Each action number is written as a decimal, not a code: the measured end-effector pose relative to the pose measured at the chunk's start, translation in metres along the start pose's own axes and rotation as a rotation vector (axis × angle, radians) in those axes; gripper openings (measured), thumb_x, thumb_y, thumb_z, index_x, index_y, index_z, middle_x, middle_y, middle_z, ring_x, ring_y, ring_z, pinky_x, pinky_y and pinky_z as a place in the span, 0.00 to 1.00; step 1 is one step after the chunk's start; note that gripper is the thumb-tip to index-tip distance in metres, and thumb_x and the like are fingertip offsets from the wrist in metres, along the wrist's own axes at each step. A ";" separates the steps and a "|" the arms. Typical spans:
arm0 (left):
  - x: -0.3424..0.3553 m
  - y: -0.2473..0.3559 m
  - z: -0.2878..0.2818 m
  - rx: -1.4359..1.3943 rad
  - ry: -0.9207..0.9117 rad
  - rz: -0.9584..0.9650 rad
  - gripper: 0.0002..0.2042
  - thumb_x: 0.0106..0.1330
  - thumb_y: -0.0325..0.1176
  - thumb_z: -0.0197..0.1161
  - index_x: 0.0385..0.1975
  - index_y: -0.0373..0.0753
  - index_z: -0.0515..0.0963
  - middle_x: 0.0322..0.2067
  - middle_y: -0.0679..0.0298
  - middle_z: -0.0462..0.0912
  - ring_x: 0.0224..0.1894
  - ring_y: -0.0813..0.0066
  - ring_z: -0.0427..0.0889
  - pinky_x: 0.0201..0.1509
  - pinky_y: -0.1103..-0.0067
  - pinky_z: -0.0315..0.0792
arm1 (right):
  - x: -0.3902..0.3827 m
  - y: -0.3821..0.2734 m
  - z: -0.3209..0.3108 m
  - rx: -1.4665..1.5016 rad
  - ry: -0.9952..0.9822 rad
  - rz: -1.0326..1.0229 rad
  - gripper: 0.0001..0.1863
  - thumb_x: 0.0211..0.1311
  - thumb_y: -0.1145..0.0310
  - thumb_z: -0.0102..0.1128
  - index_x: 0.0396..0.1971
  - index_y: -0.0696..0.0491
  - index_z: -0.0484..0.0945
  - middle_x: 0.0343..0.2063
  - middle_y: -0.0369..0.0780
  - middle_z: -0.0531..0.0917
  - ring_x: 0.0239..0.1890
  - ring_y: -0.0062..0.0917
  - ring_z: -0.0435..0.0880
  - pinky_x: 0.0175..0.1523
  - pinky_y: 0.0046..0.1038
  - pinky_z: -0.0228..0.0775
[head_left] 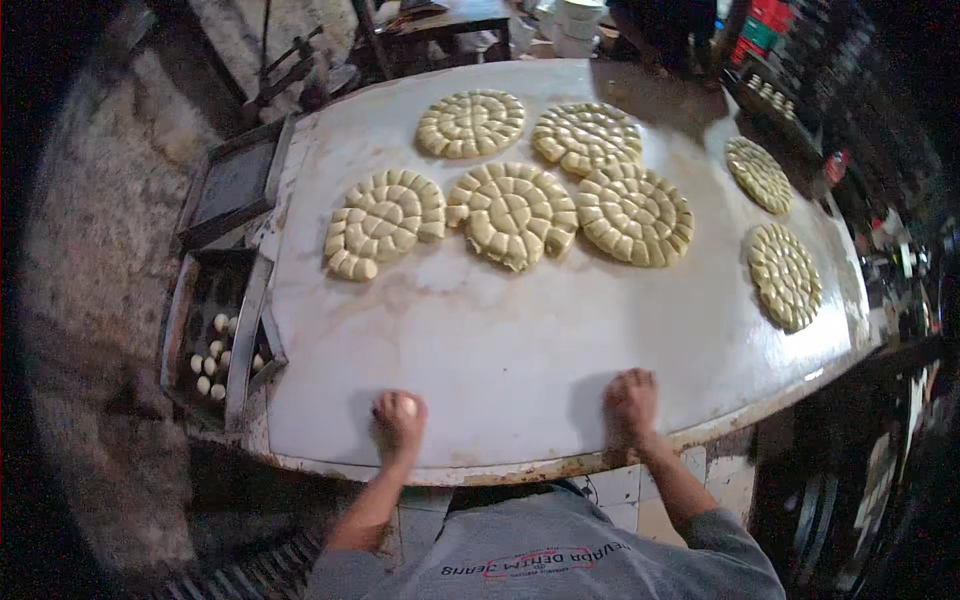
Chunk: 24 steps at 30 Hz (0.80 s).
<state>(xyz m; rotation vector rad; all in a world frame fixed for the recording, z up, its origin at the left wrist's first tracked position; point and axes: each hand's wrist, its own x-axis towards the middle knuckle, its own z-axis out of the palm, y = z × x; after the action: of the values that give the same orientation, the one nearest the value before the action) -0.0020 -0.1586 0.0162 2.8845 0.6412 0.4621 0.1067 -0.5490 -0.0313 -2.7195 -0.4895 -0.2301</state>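
Near the front edge of the pale table (480, 370), my left hand (396, 425) is closed around a small pale dough ball (406, 406), part of which shows at the thumb side. Farther right, my right hand (632, 408) rests curled on the tabletop, and its fingers hide whatever may be under them. Several flat dough rounds scored into small pieces lie beyond my hands. The left round (385, 222) and the middle round (512, 210) have gaps in their near rims, while the right round (636, 214) looks whole.
A metal tray (215, 335) with several dough balls (217, 350) stands off the table's left edge, behind it another dark tray (232, 182). Two more scored rounds lie near the right edge, one farther back (759, 175) and one nearer (785, 277). A white bucket (577, 25) stands beyond the table.
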 end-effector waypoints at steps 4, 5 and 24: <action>0.090 -0.029 0.036 0.010 0.247 -0.261 0.05 0.48 0.28 0.53 0.20 0.33 0.70 0.27 0.50 0.71 0.33 0.52 0.68 0.35 0.64 0.64 | 0.088 0.011 -0.010 -0.071 0.314 0.102 0.09 0.45 0.72 0.54 0.29 0.56 0.72 0.32 0.45 0.73 0.39 0.42 0.68 0.47 0.40 0.60; 0.111 0.002 0.031 -0.166 0.205 -0.440 0.04 0.46 0.28 0.53 0.18 0.33 0.71 0.24 0.50 0.72 0.32 0.51 0.69 0.36 0.65 0.64 | 0.105 0.007 0.000 -0.069 0.304 0.092 0.09 0.45 0.72 0.54 0.29 0.56 0.72 0.32 0.45 0.73 0.39 0.42 0.68 0.47 0.40 0.60; 0.075 -0.102 0.065 -0.015 0.158 0.056 0.10 0.49 0.34 0.57 0.30 0.38 0.76 0.35 0.51 0.75 0.43 0.51 0.71 0.48 0.63 0.66 | 0.080 0.004 0.073 -0.574 0.102 0.366 0.16 0.51 0.51 0.53 0.26 0.49 0.73 0.30 0.39 0.73 0.40 0.33 0.71 0.42 0.35 0.61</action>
<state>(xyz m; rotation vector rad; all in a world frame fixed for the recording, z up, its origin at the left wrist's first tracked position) 0.0445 -0.0393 -0.0469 2.8787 0.5781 0.7052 0.1895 -0.5001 -0.0819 -3.2567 0.1379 -0.4648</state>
